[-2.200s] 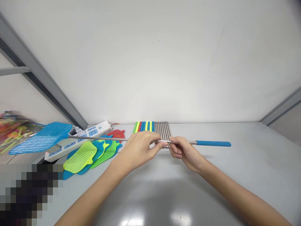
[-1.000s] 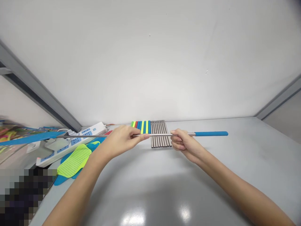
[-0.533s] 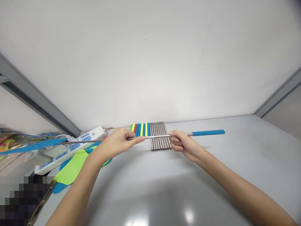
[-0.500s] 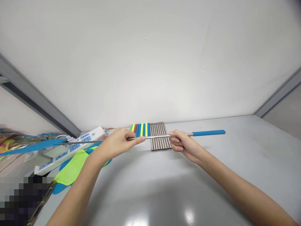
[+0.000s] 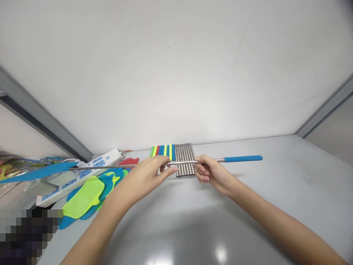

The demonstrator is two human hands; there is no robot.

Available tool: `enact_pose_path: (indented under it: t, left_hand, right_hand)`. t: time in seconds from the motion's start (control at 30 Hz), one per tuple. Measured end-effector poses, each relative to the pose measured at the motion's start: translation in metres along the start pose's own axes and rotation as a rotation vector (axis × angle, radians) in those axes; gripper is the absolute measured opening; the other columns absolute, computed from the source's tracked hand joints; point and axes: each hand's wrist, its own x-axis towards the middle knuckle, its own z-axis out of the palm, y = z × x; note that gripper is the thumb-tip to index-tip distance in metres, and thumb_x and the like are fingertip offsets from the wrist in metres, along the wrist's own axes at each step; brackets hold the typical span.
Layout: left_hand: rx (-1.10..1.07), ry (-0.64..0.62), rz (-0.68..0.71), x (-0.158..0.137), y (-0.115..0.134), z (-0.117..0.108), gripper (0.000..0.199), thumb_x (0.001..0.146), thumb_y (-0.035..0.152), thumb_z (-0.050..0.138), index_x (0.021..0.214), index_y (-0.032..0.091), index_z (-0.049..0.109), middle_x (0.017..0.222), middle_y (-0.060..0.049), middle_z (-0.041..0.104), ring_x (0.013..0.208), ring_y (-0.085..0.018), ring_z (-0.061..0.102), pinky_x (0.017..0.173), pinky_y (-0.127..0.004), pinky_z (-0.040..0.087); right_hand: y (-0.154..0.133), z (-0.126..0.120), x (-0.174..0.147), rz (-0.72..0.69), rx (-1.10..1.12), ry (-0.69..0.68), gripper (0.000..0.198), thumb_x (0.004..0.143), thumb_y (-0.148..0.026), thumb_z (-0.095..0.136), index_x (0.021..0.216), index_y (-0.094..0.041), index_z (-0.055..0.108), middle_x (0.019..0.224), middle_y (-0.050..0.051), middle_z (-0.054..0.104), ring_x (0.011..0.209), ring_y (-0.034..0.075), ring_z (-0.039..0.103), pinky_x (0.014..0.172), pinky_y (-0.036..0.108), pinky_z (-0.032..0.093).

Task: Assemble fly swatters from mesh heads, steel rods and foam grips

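Left hand (image 5: 147, 176): shifted nearer right hand (image 5: 213, 175), thumb now dropped below the shaft; fingers curled over it, firmness of hold cannot be told. Right hand: closed on same shaft. Blue swatter (image 5: 182, 162): raised across both hands, head beyond the left, handle beyond the right. Metal tubes (image 5: 186, 170): row behind, between hands

Bright light from above. Glare spots on tabletop (image 5: 275, 191), 5 and 6 o'clock; soft shadows. Edges stretched. Colourful heap (image 5: 12, 166) smeared, 9 o'clock; pixelation, 8 o'clock.
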Motion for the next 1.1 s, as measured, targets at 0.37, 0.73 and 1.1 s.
enact_pose_path:
  t: [0.37,0.73,1.1]
  left_hand:
    - [0.164,0.240,0.176,0.006,0.021,0.029,0.025,0.084,0.033,0.033,0.081,0.018,0.052,0.071,-0.002,0.051,0.070,-0.016,0.048,0.065,-0.029,0.036]
    - [0.151,0.264,0.166,0.006,0.021,0.032,0.024,0.083,0.034,0.036,0.071,0.018,0.049,0.068,-0.002,0.051,0.069,-0.016,0.048,0.062,-0.028,0.036]
    - [0.139,0.270,0.094,0.006,0.019,0.035,0.026,0.081,0.037,0.038,0.062,0.019,0.042,0.061,0.001,0.048,0.061,-0.014,0.045,0.056,-0.026,0.032]
  right_hand:
    - [0.014,0.001,0.006,-0.086,0.003,-0.046,0.041,0.074,-0.039,0.045,0.043,-0.016,0.032,0.040,-0.006,0.023,0.037,0.005,0.023,0.043,0.025,0.013]
    - [0.019,0.002,0.008,-0.073,0.047,-0.030,0.044,0.076,-0.046,0.041,0.044,-0.016,0.031,0.042,-0.006,0.023,0.037,0.005,0.023,0.044,0.025,0.015]
    - [0.015,-0.005,0.009,-0.106,-0.057,-0.102,0.039,0.076,-0.034,0.044,0.043,-0.016,0.033,0.041,-0.006,0.022,0.038,0.006,0.023,0.045,0.026,0.012]
